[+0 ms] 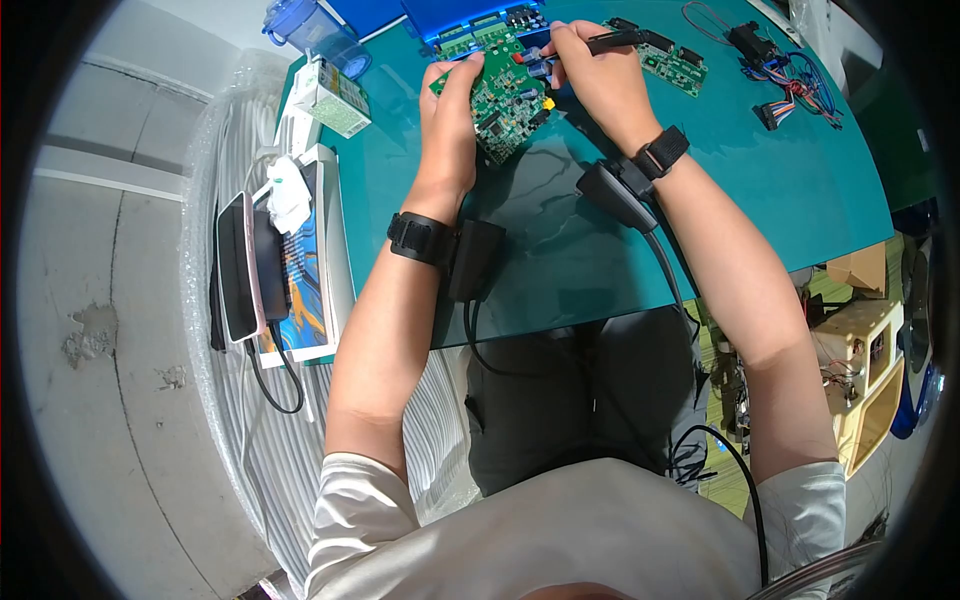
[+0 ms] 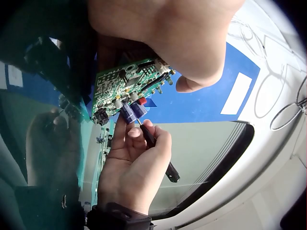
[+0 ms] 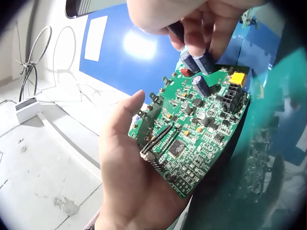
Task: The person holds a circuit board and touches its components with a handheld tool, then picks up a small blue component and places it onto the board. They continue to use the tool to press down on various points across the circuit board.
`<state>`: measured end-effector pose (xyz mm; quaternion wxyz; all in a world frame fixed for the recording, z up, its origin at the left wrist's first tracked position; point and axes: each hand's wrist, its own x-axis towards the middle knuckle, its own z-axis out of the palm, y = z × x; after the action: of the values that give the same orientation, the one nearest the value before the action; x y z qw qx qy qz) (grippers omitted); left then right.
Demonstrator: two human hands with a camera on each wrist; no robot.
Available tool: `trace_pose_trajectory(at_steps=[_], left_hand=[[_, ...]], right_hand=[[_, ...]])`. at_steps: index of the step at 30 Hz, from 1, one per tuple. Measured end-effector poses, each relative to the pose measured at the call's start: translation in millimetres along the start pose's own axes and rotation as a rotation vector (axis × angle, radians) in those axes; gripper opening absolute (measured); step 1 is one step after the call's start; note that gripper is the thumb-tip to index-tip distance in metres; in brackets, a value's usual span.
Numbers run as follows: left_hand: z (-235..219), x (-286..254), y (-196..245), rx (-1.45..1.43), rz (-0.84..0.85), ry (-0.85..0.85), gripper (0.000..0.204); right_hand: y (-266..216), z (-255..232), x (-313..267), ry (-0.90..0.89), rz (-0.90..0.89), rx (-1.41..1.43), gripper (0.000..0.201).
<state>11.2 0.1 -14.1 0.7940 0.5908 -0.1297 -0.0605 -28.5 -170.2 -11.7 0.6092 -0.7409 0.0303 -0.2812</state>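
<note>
My left hand [image 1: 448, 130] grips a green circuit board [image 1: 505, 105] by its left edge, tilted above the green table mat [image 1: 560, 240]. In the right wrist view, the left thumb lies along the board's edge and the palm sits behind it. My right hand [image 1: 608, 85] holds a thin screwdriver [image 2: 160, 155] with a black handle. Its metal shaft reaches the blue cylindrical capacitors [image 2: 132, 112] on the board's edge. Right fingertips press close against these capacitors in the right wrist view. A red part [image 3: 186, 72] and a yellow connector [image 3: 238, 79] sit nearby on the board.
A second green board [image 1: 680, 72] lies right of the right hand, with bundled coloured wires [image 1: 795, 95] farther right. Behind the hands stands a blue case [image 1: 425, 15]. A small carton [image 1: 335, 98], a blue-lidded jug [image 1: 325, 40] and a phone [image 1: 238, 265] are at left.
</note>
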Motion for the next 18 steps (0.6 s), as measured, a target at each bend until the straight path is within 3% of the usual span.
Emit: trace_pose_trajectory(at_steps=[18], left_hand=[[0.8, -0.1, 1.2, -0.034, -0.04, 0.009, 0.026]], right_hand=[[-1.2, 0.4, -1.8, 0.014, -0.024, 0.022, 0.035]])
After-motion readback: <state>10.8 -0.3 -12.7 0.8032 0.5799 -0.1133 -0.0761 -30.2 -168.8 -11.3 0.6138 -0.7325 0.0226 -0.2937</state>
